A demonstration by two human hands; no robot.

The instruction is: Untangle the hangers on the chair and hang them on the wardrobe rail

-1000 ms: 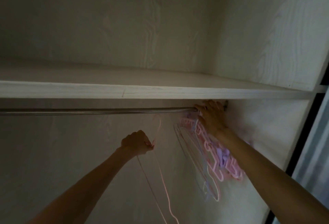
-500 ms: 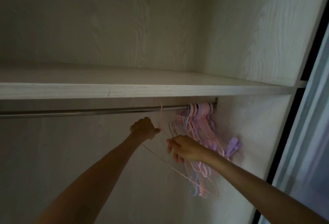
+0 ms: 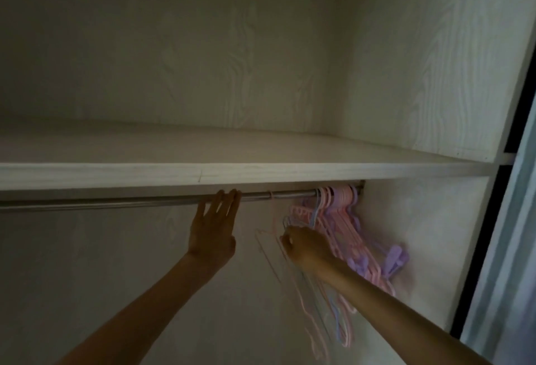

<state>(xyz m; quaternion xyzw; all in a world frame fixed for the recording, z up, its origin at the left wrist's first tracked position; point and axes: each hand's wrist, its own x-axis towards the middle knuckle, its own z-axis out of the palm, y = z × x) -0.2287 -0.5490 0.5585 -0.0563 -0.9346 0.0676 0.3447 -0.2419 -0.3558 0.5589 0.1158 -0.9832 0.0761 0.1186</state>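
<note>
A metal wardrobe rail (image 3: 116, 201) runs under a white shelf. Several pink, blue and purple hangers (image 3: 342, 219) hang bunched at its right end. A thin pink hanger (image 3: 272, 228) hangs by its hook on the rail, a little left of the bunch. My left hand (image 3: 213, 228) is open, fingers spread, fingertips touching the rail left of that hook. My right hand (image 3: 303, 245) is closed on the pink hanger's wire below the rail, in front of the bunch. The chair is out of view.
The white shelf (image 3: 261, 172) sits just above the rail, leaving little room over it. The wardrobe's right side wall (image 3: 420, 234) stands right behind the bunch. A sliding door edge (image 3: 504, 248) is at far right. The rail's left stretch is bare.
My left hand let go of the thin pink hanger and opened against the rail. The hanger's hook now sits on the rail. My right hand moved from the rail end down to the hanger.
</note>
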